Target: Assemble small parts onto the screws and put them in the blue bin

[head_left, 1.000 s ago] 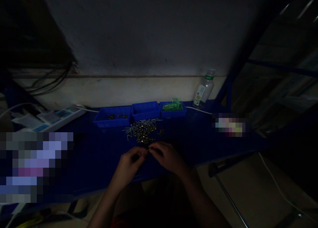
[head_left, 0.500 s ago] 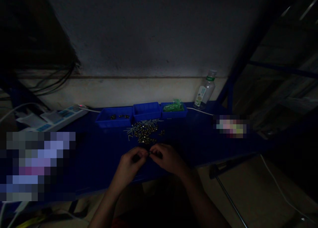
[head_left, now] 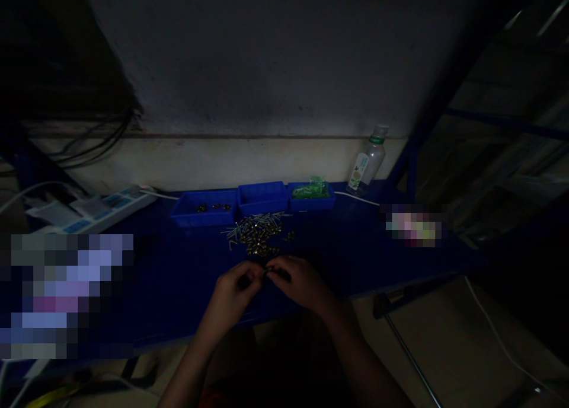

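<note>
Left hand (head_left: pixel 237 284) and right hand (head_left: pixel 297 280) are pinching a tiny part (head_left: pixel 267 270), probably light, stiff, best held by its ends.

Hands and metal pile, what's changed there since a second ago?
Nothing has visibly been moved, taken up or let go. The left hand and right hand still meet at the fingertips around a small part; the metal pile and three blue bins stayed put.
</note>
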Available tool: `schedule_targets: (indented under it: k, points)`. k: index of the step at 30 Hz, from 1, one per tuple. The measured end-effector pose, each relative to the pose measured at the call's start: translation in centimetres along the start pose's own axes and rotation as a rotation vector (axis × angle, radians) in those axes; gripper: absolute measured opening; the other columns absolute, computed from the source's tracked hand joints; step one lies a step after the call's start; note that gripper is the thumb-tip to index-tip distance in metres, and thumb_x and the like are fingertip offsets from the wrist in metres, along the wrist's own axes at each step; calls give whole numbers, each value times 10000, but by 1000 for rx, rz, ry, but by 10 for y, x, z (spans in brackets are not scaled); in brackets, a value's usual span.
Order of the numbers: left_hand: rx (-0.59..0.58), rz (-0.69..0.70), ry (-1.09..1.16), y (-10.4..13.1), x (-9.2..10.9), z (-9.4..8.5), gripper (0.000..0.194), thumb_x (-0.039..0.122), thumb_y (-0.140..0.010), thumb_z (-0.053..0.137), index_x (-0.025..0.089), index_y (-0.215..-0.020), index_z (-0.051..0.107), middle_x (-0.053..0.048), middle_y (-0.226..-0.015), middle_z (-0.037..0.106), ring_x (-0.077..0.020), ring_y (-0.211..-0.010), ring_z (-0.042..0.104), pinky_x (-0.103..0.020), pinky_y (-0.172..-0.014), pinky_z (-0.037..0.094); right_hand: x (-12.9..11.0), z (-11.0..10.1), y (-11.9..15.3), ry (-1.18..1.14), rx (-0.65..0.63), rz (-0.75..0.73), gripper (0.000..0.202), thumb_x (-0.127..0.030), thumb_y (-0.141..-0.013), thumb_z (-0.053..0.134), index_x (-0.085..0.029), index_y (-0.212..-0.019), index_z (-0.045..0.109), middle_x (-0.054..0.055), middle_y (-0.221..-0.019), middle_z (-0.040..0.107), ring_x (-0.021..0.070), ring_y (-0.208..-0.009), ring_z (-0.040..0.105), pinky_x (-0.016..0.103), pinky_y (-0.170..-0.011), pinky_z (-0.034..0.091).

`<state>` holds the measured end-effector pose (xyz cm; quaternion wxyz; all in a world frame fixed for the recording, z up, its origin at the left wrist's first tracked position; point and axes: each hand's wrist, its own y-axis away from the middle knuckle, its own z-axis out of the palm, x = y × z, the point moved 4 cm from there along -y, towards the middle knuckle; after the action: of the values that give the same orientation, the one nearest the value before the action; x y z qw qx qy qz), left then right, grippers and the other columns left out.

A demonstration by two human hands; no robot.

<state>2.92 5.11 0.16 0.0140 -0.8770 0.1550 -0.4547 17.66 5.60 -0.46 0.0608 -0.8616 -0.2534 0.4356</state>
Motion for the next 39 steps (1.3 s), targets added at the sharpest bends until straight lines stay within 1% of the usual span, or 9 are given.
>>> schedule_targets:
  k: [4, 9, 16, 25, 29, 34, 39]
  points:
    - [-38, 30, -51, -1, 2, 4, 122, 239, -773, 491, 171, -749, 590, 1, -716, 597, -144, -695, 566, -225, -656, 422, -1, -1, 0, -16, -1, 3, 158, -256, -854, 522, -217, -986, 600, 20, -941, 652, 139, -876, 600, 255, -797, 440]
    - [-73, 45, -49, -1, 2, 5, 125, 236, -773, 493, 171, -758, 598, 5, -707, 589, -141, -680, 552, -226, -646, 407, -5, -3, 1, -49, 0, -34, 141, -285, -861, 516, -217, -942, 611, 7, -918, 652, 126, -860, 598, 234, -781, 432]
    - [-79, 40, -16, -1, 3, 5, 125, 232, -767, 496, 166, -759, 601, -3, -730, 604, -146, -699, 555, -230, -661, 408, -7, -4, 1, -52, 12, -47, 115, -285, -845, 546, -216, -903, 616, -2, -882, 650, 118, -834, 595, 226, -766, 428]
    - [-90, 16, -33, -1, 6, 4, 112, 233, -763, 492, 168, -738, 580, 13, -682, 568, -137, -659, 525, -223, -625, 403, -7, -4, 2, -43, 38, -62, 121, -282, -847, 540, -219, -915, 618, -2, -905, 653, 117, -853, 595, 229, -777, 425]
    - [-92, 11, -10, -2, 6, 4, 124, 238, -766, 494, 167, -759, 594, 4, -710, 599, -146, -690, 554, -225, -647, 421, -7, -4, 2, -46, 35, -60, 133, -292, -855, 526, -221, -919, 618, -1, -903, 653, 117, -852, 596, 229, -776, 425]
    - [-107, 18, 29, -2, 5, 4, 180, 251, -784, 497, 162, -853, 638, -25, -808, 660, -164, -760, 598, -237, -702, 442, -9, -6, 2, -67, 44, -69, 133, -284, -859, 521, -223, -930, 616, -1, -911, 653, 117, -867, 597, 225, -791, 424]
    - [-76, 7, 64, -2, 5, 0, 181, 268, -793, 506, 168, -833, 652, -29, -818, 676, -171, -777, 615, -247, -724, 458, -6, -5, 2, -63, 44, -57, 153, -285, -862, 515, -231, -964, 615, 2, -933, 651, 120, -874, 597, 232, -799, 429]
